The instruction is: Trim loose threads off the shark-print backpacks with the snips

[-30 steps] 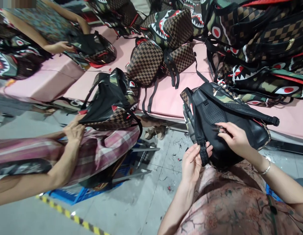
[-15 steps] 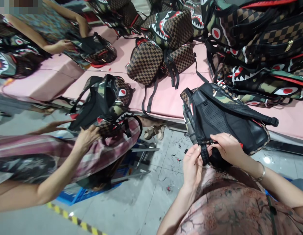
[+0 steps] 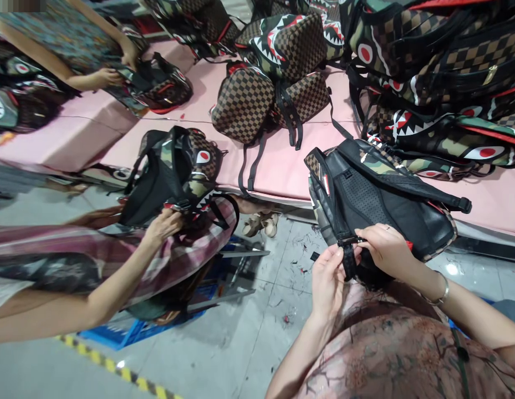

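A black-backed backpack [image 3: 373,188] with camouflage and checkered sides leans on the table edge and my lap, its padded back facing up. My left hand [image 3: 330,271] pinches the black strap [image 3: 348,260] at the bag's near left corner. Just right of it, my right hand [image 3: 380,246] has its fingers closed on a small dark tool [image 3: 352,241], whose tip lies against the strap. The tool is too small to name. One shoulder strap [image 3: 440,197] stretches to the right across the bag.
Pink table [image 3: 278,163] carries checkered bags [image 3: 244,102] and a tall backpack pile [image 3: 444,72] at right. At left, a co-worker's hand [image 3: 163,224] holds another backpack [image 3: 157,177]; a second person works behind. Blue crate [image 3: 132,332] stands on the floor.
My hands and the backpack have hardly moved. The nearer co-worker's hand has shifted right, onto a strap of their bag. The view has moved slightly.
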A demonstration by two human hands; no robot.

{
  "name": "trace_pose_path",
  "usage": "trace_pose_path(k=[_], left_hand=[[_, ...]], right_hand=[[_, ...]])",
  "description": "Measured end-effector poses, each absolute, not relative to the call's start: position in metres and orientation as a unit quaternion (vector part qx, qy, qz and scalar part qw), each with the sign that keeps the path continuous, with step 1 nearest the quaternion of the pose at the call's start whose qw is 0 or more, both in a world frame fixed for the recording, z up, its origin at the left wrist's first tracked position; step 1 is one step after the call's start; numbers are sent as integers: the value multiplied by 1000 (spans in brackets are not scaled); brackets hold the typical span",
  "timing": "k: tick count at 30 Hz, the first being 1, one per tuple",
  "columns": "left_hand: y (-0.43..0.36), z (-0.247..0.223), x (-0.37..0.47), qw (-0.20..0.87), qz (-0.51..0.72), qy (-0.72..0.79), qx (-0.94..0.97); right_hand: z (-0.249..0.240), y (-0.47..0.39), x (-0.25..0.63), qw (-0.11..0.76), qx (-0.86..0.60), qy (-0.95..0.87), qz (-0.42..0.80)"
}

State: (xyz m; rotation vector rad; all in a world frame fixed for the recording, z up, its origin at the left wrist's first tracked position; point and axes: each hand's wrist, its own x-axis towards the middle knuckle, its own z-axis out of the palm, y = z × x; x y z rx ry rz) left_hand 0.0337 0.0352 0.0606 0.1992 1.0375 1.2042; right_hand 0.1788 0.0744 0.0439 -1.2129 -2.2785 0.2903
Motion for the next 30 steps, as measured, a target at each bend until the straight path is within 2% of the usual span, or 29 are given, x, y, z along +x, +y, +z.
trace_pose_path(k=[6, 13, 20, 22, 25, 30], left_hand=[[36, 61, 31, 703, 539, 459, 63], [36, 57, 30, 710, 539, 450, 60], [37, 52, 24, 721, 531, 439, 71], [37, 52, 24, 724, 528, 437, 77], [37, 52, 27, 728, 522, 434, 96], [32, 48, 30, 705, 473, 473, 237]], right_hand=[[45, 76, 180, 348, -439, -818, 127], [47, 75, 180, 287, -448, -838, 120], [48, 77, 178, 330, -441, -816, 177], [50, 80, 178, 346, -451, -791, 224], [51, 86, 174, 366, -503, -687, 376], [46, 98, 154, 319, -479, -537, 617]])
